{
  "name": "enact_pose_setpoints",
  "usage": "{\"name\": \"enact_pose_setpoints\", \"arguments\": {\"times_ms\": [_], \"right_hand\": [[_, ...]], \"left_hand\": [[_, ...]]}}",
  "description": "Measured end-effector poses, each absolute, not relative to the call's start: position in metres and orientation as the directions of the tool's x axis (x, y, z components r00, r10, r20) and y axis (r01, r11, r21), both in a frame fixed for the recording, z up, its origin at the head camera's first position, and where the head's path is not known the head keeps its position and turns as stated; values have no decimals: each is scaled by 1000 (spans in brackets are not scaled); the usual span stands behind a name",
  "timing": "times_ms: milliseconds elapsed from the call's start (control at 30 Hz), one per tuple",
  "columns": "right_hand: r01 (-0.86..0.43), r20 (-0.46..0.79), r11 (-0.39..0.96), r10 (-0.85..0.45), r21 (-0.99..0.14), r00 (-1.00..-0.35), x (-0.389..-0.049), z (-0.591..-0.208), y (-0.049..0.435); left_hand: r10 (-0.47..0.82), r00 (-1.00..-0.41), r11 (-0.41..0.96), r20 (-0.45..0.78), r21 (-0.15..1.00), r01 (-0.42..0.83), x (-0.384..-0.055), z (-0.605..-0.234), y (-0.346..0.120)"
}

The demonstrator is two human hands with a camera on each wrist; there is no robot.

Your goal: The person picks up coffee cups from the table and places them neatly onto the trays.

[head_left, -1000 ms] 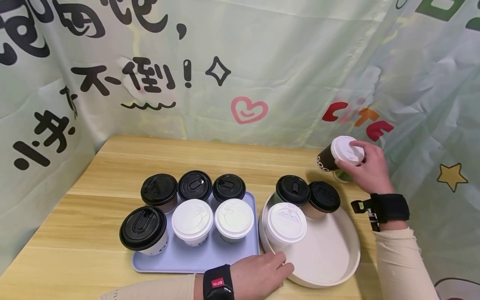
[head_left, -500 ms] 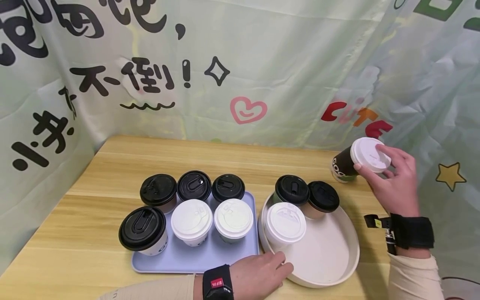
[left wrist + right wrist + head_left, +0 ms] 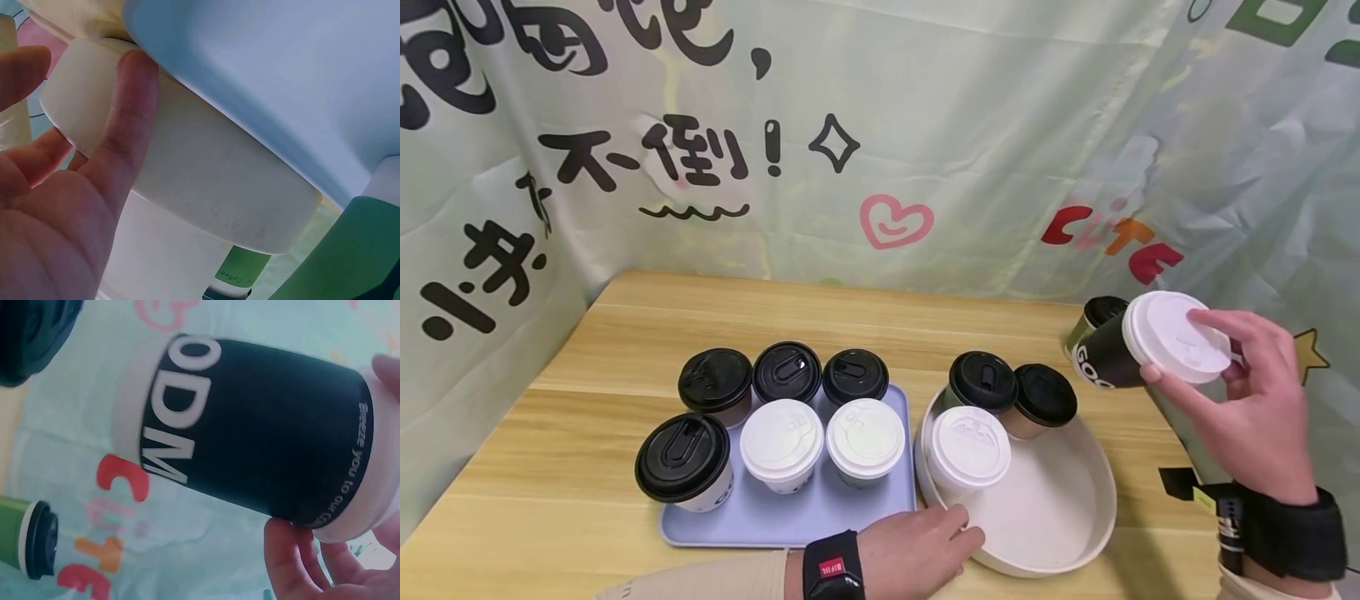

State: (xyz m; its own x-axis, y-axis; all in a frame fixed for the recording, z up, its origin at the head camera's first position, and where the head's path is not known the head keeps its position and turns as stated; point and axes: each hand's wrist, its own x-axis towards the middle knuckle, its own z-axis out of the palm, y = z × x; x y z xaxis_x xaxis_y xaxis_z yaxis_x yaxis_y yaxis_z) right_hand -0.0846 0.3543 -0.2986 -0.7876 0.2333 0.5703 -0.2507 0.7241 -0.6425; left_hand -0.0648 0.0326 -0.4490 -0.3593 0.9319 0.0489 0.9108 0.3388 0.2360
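Observation:
My right hand (image 3: 1262,400) grips a paper coffee cup (image 3: 1108,357) by its white lid, thumb on the near side and fingers on the far side. The cup is tilted in the air right of the round tray (image 3: 1056,508). Up close in the right wrist view, the cup (image 3: 262,425) has a black sleeve with white letters. My left hand (image 3: 917,542) rests at the round tray's front left edge, and the left wrist view has a finger (image 3: 131,106) lying along the tray's outer wall (image 3: 231,181). Two black-lidded cups (image 3: 983,379) and one white-lidded cup (image 3: 970,446) stand in that tray.
Left of the round tray lies a blue rectangular tray (image 3: 775,525) with several lidded cups, black-lidded (image 3: 790,371) and white-lidded (image 3: 782,437). A green cup with a black lid (image 3: 1082,329) stands at the table's back right. Printed cloth (image 3: 1000,167) hangs behind the table.
My right hand has carried the white-lidded cup rightward and nearer, uncovering the green cup behind it. My left hand has stayed at the round tray's edge.

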Motion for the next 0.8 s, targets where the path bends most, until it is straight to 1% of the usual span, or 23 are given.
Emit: {"name": "enact_pose_setpoints", "arguments": {"times_ms": [200, 433, 533, 700, 800], "right_hand": [[-367, 566, 684, 83, -631, -820, -67, -298, 346], [-465, 521, 581, -81, -668, -850, -52, -303, 337], [-452, 472, 576, -126, -681, -872, -47, -306, 333], [-417, 413, 634, -165, -651, -896, -42, -309, 330], [-443, 405, 624, -214, -644, -889, -40, -315, 331]], "left_hand": [[930, -367, 349, 22, 258, 901, -65, -450, 33], [933, -358, 340, 29, 251, 906, -65, -450, 32], [933, -357, 337, 40, 242, 910, -65, -450, 31], [933, -358, 338, 37, 246, 908, -65, -450, 32], [933, -358, 338, 38, 246, 908, -65, -450, 32]]}}
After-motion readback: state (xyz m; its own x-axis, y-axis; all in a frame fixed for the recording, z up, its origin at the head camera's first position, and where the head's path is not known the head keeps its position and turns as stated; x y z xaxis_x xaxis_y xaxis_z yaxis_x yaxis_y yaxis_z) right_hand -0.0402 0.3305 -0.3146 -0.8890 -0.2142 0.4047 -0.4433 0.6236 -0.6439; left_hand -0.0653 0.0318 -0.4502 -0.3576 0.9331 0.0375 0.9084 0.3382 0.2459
